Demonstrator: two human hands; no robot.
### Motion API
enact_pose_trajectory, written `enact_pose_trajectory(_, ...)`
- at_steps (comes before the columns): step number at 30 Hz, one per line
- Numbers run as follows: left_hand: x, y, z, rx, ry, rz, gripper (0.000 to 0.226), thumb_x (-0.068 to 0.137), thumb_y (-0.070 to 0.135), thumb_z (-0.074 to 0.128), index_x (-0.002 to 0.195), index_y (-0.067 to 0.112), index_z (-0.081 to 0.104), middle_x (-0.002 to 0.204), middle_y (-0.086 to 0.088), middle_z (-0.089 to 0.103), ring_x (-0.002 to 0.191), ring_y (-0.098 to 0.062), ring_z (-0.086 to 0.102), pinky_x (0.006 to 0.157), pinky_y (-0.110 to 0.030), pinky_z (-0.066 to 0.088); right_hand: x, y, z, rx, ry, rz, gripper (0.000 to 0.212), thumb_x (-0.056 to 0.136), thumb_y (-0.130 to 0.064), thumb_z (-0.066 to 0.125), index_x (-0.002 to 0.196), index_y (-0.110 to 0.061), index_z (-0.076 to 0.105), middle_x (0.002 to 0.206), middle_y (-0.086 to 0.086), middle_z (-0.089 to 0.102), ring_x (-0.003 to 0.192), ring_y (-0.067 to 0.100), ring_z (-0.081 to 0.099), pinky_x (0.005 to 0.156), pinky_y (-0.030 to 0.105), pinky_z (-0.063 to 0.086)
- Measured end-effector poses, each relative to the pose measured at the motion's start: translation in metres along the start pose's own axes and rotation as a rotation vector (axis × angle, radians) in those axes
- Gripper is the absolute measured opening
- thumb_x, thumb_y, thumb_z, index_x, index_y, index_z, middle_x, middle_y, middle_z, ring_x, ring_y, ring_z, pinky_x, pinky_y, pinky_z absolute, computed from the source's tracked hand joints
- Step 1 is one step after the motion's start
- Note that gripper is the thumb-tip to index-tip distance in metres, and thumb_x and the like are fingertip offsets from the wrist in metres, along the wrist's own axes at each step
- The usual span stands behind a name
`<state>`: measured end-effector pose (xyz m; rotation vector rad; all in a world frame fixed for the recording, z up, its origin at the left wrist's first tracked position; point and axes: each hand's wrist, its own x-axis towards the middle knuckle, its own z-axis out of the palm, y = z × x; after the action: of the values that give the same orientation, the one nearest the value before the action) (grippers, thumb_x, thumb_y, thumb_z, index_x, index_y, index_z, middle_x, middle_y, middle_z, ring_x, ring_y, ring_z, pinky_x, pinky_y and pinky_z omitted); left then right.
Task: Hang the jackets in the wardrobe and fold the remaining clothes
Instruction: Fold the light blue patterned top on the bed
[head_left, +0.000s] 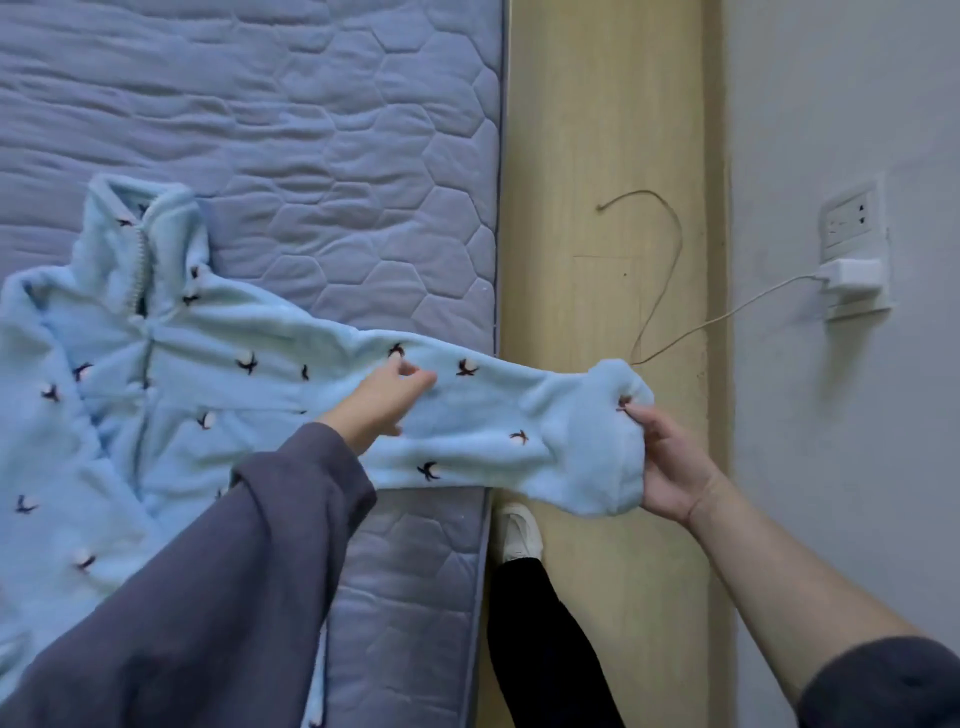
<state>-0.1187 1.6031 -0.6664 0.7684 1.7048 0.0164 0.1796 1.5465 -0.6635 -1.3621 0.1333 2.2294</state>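
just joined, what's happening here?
A person is handling a light blue jacket lying zipped on the mattress. The right hand grips the cuff, holding the sleeve stretched out past the mattress edge. The left hand pinches the sleeve midway. The jacket is not yet folded or hung.

Arms outstretched; left hand (382, 408) pinching the sleeve (483, 415); right hand (670, 467) clenched on its cuff (587, 447)

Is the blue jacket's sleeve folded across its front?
No: the sleeve stretches out past the mattress edge, the right hand gripping its cuff, the left hand pinching mid-sleeve.
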Motion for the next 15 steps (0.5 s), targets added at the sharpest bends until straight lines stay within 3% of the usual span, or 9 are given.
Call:
enact_pose_trajectory(2,-0.053,0.004,-0.008,-0.301,-0.251,-0.03,0.028,0.097,0.04,0.048,0.106,0.016,0.058,0.113,-0.008,0.059,0.099,-0.021,0.059,0.08,-0.04,0.051,0.001,0.015,0.057,-0.08,-0.147,0.04,0.059,0.057,-0.034,0.085,0.11,-0.009,0.071,0.113,0.015,0.067,0.101,0.027,0.067,0.083,0.039,0.056)
enact_pose_trajectory(3,-0.077,0.001,-0.015,-0.413,-0.326,-0.029,0.031,0.097,0.043,0.045,0.103,0.016,0.06,0.108,-0.008,0.061,0.096,-0.021,0.059,0.08,-0.04,0.051,0.002,0.025,0.088,-0.118,-0.232,0.063,0.058,0.065,-0.036,0.078,0.115,-0.009,0.068,0.116,0.015,0.066,0.104,0.027,0.065,0.086,0.039,0.055)
enact_pose_trajectory(7,-0.143,-0.045,-0.079,-0.722,-0.33,0.053,0.063,0.09,0.061,0.04,0.121,0.009,0.062,0.117,-0.01,0.066,0.11,-0.025,0.061,0.09,-0.039,0.051,0.009,0.076,0.201,-0.281,-0.464,0.166,0.052,0.083,-0.042,0.046,0.125,-0.017,0.063,0.125,0.006,0.062,0.114,0.022,0.061,0.09,0.043,0.051)
enact_pose_trajectory(10,-0.179,-0.103,-0.136,-0.905,-0.158,0.059,0.067,0.081,0.057,0.058,0.123,0.005,0.059,0.119,-0.017,0.065,0.108,-0.025,0.064,0.094,-0.041,0.051,0.014,0.13,0.264,-0.386,-0.53,0.273,0.059,0.086,-0.036,0.029,0.132,-0.01,0.055,0.138,0.008,0.054,0.127,0.021,0.051,0.098,0.044,0.047)
enact_pose_trajectory(13,-0.199,-0.178,-0.177,-1.003,0.198,0.009,0.038,0.09,0.02,0.06,0.118,-0.006,0.06,0.106,-0.023,0.067,0.085,-0.028,0.066,0.08,-0.039,0.054,0.019,0.195,0.31,-0.445,-0.564,0.356,0.057,0.084,-0.032,0.03,0.124,-0.007,0.063,0.133,0.008,0.058,0.126,0.021,0.053,0.097,0.041,0.049)
enact_pose_trajectory(15,-0.203,-0.239,-0.199,-1.094,0.363,-0.077,0.028,0.091,0.01,0.054,0.115,-0.003,0.06,0.095,-0.018,0.067,0.08,-0.026,0.065,0.075,-0.036,0.054,0.028,0.234,0.324,-0.509,-0.512,0.38,0.056,0.085,-0.03,0.031,0.124,-0.005,0.062,0.13,0.011,0.06,0.123,0.025,0.055,0.097,0.044,0.047)
